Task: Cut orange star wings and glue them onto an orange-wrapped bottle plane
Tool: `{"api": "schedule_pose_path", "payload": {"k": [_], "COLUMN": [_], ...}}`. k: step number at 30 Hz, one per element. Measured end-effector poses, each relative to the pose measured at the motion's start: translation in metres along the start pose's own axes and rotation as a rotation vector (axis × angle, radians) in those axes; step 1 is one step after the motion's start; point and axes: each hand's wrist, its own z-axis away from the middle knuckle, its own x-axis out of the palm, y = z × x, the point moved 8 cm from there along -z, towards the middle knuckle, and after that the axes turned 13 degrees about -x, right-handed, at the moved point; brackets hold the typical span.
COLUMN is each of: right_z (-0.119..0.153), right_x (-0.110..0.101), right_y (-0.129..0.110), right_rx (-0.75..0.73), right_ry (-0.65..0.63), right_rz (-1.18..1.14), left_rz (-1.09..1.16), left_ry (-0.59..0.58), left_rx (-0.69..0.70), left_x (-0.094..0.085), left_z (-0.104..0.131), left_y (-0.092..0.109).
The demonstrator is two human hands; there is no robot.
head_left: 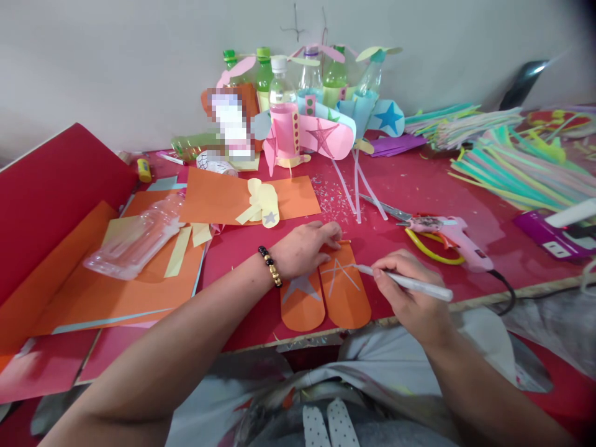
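Two rounded strips of orange paper lie side by side at the table's front edge. A filled silver star marks the left strip [302,315], partly under my wrist. On the right strip [350,307] there is an outlined star in thin silver lines. My left hand [310,245] rests over the upper part of the strips, fingers stretched out and fingertips pressing on the paper. Pinched in my right hand [412,292] is a white marker pen [419,286], its tip at the right side of the outlined star.
Decorated bottle planes [284,130] stand at the back. Orange sheets [139,304] and a cut clear bottle [139,239] lie left. Yellow-handled scissors [431,253], a pink glue gun [459,239] and many pastel strips [516,167] are on the right.
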Motion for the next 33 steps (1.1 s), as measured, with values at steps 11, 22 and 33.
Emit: {"api": "schedule_pose_path", "payload": {"k": [11, 22, 33], "right_z": [0.001, 0.0, 0.002], "right_x": [-0.002, -0.001, 0.008], "right_y": [0.002, 0.0, -0.025], "right_rx": [-0.002, -0.015, -0.154], "right_ry": [0.017, 0.009, -0.075], "right_rz": [0.012, 0.027, -0.211], "left_rz": [-0.02, -0.162, -0.214], "left_ry": [-0.011, -0.017, -0.02], "left_rx": [-0.017, 0.06, 0.073], "left_x": [-0.001, 0.0, 0.001], "left_z": [0.001, 0.002, 0.003], "left_y": [0.002, 0.008, 0.008]}}
